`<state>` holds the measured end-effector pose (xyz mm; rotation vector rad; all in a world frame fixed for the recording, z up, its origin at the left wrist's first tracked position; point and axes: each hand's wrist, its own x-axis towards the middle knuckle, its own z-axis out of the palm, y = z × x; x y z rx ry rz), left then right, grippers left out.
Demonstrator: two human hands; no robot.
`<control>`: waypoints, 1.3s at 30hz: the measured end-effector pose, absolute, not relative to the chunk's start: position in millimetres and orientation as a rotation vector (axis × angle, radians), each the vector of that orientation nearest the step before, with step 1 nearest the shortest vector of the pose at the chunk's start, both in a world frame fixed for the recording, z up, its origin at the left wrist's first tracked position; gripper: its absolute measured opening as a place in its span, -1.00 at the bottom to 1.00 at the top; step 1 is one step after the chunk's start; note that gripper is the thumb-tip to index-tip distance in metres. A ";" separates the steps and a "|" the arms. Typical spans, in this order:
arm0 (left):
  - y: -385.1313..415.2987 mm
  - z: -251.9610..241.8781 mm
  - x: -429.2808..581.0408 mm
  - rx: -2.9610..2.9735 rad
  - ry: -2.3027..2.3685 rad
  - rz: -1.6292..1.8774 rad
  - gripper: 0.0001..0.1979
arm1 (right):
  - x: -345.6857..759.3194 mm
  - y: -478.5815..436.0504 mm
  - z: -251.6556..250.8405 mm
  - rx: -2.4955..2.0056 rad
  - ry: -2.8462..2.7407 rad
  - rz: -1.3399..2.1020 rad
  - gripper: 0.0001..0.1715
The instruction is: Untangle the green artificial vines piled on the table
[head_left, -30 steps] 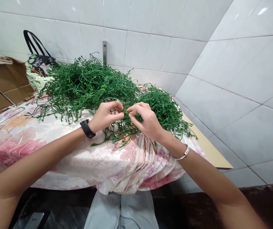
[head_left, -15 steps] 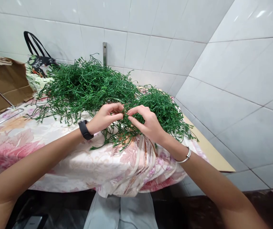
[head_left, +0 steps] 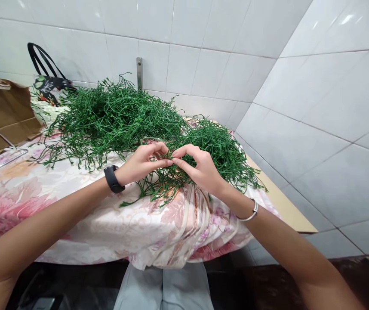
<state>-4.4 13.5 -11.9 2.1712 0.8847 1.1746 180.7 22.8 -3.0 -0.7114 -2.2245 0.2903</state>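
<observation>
Two heaps of thin green plant stems with small buds lie on a flowered cloth. The larger heap [head_left: 116, 114] is at the back left, the smaller heap [head_left: 223, 148] on the right. My left hand [head_left: 146, 161], with a black wristband above it, is closed in a pinch over the stems between the heaps. Fingertip to fingertip with it, my right hand [head_left: 200, 168] pinches at the same spot. A green stem [head_left: 168, 154] shows between the fingers, its detail too small to make out. Loose stems [head_left: 160, 185] spread over the cloth below my hands.
The flowered cloth [head_left: 107, 224] covers the table and hangs bunched at the front. A cardboard box [head_left: 5, 116] and a bent metal rod [head_left: 2, 140] are at the left. Behind stands a floral bag [head_left: 50, 88]. White tiled walls close off the back and right.
My left thumb has stretched right until it meets my right fingertips, and the left index finger has lifted from it slightly. My right hand stays almost in place. The view has shifted a little.
</observation>
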 end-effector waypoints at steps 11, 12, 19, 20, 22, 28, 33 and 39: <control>13.1 -12.0 -5.4 2.170 0.884 1.204 -0.91 | 176.6 13.4 -1.3 -0.795 -2.194 0.255 -0.89; 13.0 -11.9 -5.5 2.164 0.880 1.201 -0.91 | 176.8 13.3 -1.1 -0.806 -2.191 0.284 -0.89; 10.5 -8.1 -3.3 2.041 0.791 1.143 -0.89 | 178.4 15.2 0.9 -0.807 -2.118 0.402 -0.93; 9.7 -7.1 -2.9 2.026 0.784 1.142 -0.89 | 178.7 15.3 1.2 -0.802 -2.113 0.407 -0.93; 7.9 -5.0 -2.4 2.012 0.802 1.134 -0.91 | 179.1 15.3 1.8 -0.788 -2.098 0.417 -0.94; 5.8 -3.7 -2.1 2.025 0.903 1.148 -0.89 | 178.5 16.0 2.5 -0.751 -2.065 0.491 -0.92; 8.3 -3.2 -2.6 2.066 0.895 1.048 -0.81 | 178.6 17.7 0.0 -0.758 -2.026 0.537 -0.91; 7.1 -0.8 -5.7 2.239 1.015 0.987 -0.83 | 177.9 18.6 -2.3 -0.730 -1.910 0.795 -0.93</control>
